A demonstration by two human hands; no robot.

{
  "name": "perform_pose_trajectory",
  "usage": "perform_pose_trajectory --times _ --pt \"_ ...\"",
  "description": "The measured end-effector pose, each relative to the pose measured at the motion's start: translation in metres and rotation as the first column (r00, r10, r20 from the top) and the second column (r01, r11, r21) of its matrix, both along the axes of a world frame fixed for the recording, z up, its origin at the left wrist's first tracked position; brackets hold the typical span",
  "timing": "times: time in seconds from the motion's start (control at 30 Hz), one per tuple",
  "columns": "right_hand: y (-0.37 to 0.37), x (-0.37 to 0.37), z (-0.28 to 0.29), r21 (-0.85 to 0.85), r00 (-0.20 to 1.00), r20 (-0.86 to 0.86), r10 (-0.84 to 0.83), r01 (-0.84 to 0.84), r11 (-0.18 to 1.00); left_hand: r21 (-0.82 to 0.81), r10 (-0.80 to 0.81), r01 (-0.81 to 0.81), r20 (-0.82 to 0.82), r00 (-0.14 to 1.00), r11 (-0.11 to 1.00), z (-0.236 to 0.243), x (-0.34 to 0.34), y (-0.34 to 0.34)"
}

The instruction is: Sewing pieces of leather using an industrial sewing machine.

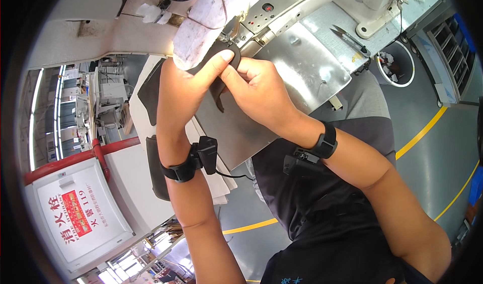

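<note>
Large red characters [59, 218], some Latin letters and a red printed label [76, 213] stand on the white cabinet door [108, 244], lower left. Blue characters [291, 280] mark the dark garment [322, 244], bottom centre.

On your right, 2 yellow lines [422, 134] cross the grey floor [425, 171]; on your left, you have a white cabinet [103, 203], a red pipe [63, 164] and bright light strips [34, 118].

- Dark brown, leather-like piece [235, 59]: flexible, smooth, curved edge; partly hidden.
- Pose: bent, pinched between left hand [183, 85] and right hand [261, 85]; narrow tail hangs down.
- Location: at sewing machine [307, 5] needle area.
</note>
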State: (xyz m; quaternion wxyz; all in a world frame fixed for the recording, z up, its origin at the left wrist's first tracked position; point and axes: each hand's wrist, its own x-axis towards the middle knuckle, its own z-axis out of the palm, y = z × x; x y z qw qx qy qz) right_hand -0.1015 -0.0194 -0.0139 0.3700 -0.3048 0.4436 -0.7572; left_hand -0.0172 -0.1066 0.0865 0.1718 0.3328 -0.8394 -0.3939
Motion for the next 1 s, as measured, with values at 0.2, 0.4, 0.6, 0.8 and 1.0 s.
perform_pose_trajectory --times 0.2,0.4,0.6,0.8,1.0 --pt "-0.003 -0.002 -0.008 -0.038 0.998 0.009 0.055 -0.055 0.998 0.095 -0.085 0.083 0.019 0.996 0.992 0.005 -0.002 -0.012" --pt "-0.003 -0.005 -0.001 -0.064 0.996 0.039 0.081 -0.079 0.995 0.176 -0.037 0.031 0.031 0.999 0.984 0.006 -0.001 -0.012" --pt "0.004 -0.012 0.004 -0.025 0.989 0.039 0.143 -0.142 0.990 0.148 -0.047 0.040 0.043 0.998 0.988 0.009 -0.001 -0.011" --pt "0.005 -0.015 0.007 -0.045 0.982 0.061 0.179 -0.176 0.983 0.144 0.010 -0.031 0.146 0.989 0.989 0.012 -0.001 -0.008" --pt "0.006 -0.022 0.004 0.015 0.975 0.046 0.218 -0.219 0.976 0.172 0.102 -0.122 0.124 0.987 0.978 0.012 -0.001 0.002"
